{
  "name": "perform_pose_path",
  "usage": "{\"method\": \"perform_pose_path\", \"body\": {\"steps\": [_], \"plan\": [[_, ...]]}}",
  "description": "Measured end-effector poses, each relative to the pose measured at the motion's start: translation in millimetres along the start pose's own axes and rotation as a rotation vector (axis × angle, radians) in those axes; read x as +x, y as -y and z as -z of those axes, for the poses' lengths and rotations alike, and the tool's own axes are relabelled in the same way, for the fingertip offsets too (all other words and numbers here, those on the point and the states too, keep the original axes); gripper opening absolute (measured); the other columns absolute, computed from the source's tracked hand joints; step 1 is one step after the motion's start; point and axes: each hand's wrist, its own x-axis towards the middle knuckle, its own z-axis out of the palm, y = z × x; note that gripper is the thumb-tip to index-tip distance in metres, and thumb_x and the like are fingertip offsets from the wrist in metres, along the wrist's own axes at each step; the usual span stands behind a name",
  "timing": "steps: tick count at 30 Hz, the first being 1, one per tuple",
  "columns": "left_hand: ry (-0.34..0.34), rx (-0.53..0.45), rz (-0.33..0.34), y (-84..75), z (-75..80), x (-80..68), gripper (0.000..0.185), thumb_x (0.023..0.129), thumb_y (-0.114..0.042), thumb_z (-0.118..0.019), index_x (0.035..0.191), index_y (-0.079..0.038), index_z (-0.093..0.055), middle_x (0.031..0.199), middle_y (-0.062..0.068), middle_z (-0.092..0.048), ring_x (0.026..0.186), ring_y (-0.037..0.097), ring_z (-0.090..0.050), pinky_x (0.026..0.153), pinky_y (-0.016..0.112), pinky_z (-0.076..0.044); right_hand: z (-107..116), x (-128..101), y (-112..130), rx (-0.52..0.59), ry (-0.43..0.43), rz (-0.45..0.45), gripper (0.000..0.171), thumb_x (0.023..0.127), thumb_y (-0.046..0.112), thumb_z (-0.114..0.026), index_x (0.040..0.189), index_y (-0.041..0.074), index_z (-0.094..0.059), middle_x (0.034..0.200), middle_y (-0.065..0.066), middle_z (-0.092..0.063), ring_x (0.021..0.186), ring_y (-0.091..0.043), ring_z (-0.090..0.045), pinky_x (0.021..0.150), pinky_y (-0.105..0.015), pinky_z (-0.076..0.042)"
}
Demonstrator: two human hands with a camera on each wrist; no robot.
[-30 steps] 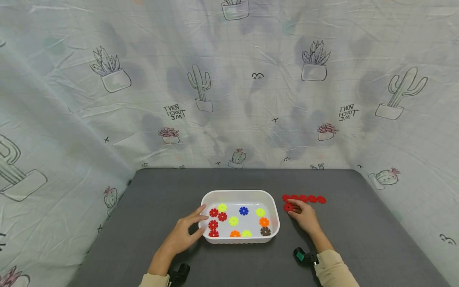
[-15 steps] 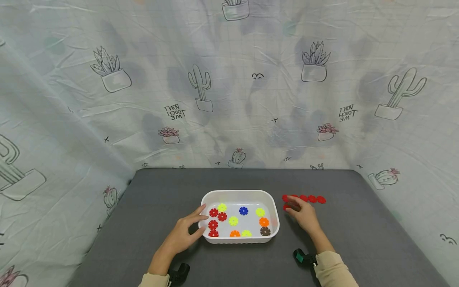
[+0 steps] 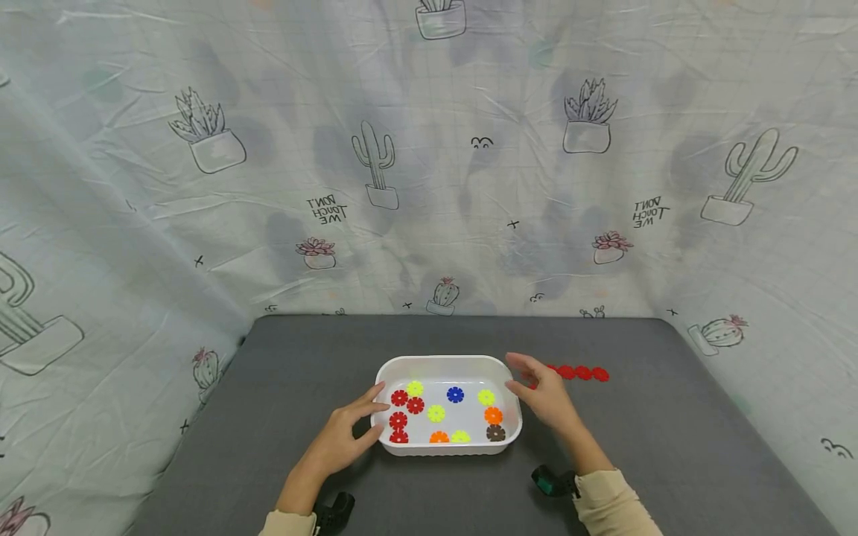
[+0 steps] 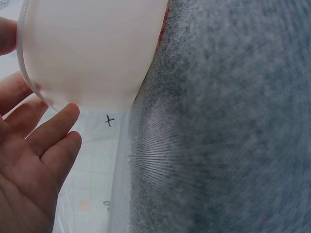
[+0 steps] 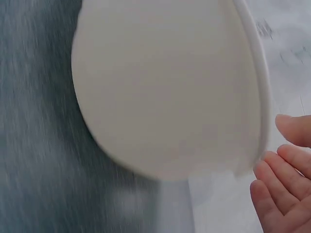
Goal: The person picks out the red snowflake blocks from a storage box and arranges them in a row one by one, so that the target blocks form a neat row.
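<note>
— While my left hand (image 3: 343, 434) rests with relaxed fingers against the left wall of the white plastic tray (image 3: 447, 447), my right hand (image 3: 544, 395) hovers spread and empty just off its right rim, pinching nothing.

— Where is the tray?

— Mid-table on the grey mat (image 3: 268, 387), near my edge. The wrist views show only its smooth white wall close to my fingertips (image 4: 60, 121).

— How will it handle?

— My judgement: light, thin plastic, slightly flexible, smooth and a bit slippery. I would take it by the rolled rim on both short sides. The loose pieces inside would slide if it tilts.

— Count?

— One tray. Inside: four red gear discs (image 3: 415, 405), four yellow-green (image 3: 436, 412), two orange (image 3: 493, 415), one blue (image 3: 456, 394), one brown (image 3: 496, 432). Outside, a row of red discs (image 3: 583, 372) lies right of the tray; I see about four, my right hand hides the rest.
</note>
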Motion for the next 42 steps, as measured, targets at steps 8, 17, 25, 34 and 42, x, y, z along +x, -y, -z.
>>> {"method": "perform_pose_path", "body": {"steps": [8,17,25,34,42], "plan": [[-0.002,-0.012,0.004,-0.1,0.3,-1.0,0.032,0.088,-0.023,-0.066,0.117,-0.011,-0.067,0.147,0.002,-0.043,0.132,0.023,-0.045,0.102,0.054,-0.04,-20,1,50,0.145,0.141,0.055,0.048,0.086,0.004,-0.066,0.129,-0.009,-0.049,0.132,-0.027,-0.053,0.122,-0.041,-0.051,0.101,-0.054,-0.04],[-0.004,-0.009,0.008,-0.6,-0.3,-0.8,0.032,0.088,-0.024,-0.066,0.117,-0.012,-0.068,0.147,0.001,-0.043,0.132,0.023,-0.045,0.102,0.053,-0.04,-61,21,32,0.206,0.262,0.108,0.05,0.087,0.015,-0.069,0.131,0.0,-0.051,0.133,-0.021,-0.054,0.123,-0.033,-0.052,0.103,-0.045,-0.042],[0.001,-0.018,0.0,-0.9,0.5,-0.7,0.032,0.088,-0.023,-0.066,0.117,-0.011,-0.068,0.147,0.003,-0.043,0.132,0.024,-0.045,0.102,0.054,-0.04,-88,30,39,0.192,0.34,0.091,0.047,0.086,0.014,-0.069,0.128,-0.001,-0.054,0.129,-0.02,-0.057,0.119,-0.034,-0.055,0.1,-0.046,-0.045],[0.002,-0.006,-0.001,0.0,0.8,-0.5,0.032,0.088,-0.022,-0.065,0.118,-0.01,-0.067,0.147,0.004,-0.043,0.132,0.025,-0.045,0.102,0.055,-0.039,-108,43,48,0.128,0.438,0.04,0.042,0.085,0.005,-0.066,0.125,-0.003,-0.055,0.125,-0.019,-0.06,0.117,-0.032,-0.057,0.1,-0.047,-0.045],[0.004,0.0,-0.007,-0.5,0.9,0.9,0.031,0.089,-0.023,-0.065,0.117,-0.012,-0.068,0.147,0.004,-0.044,0.131,0.025,-0.046,0.101,0.054,-0.04,-121,45,41,0.02,0.499,-0.03,0.037,0.084,0.007,-0.068,0.119,0.0,-0.059,0.118,-0.013,-0.064,0.11,-0.028,-0.06,0.096,-0.044,-0.048]]}}
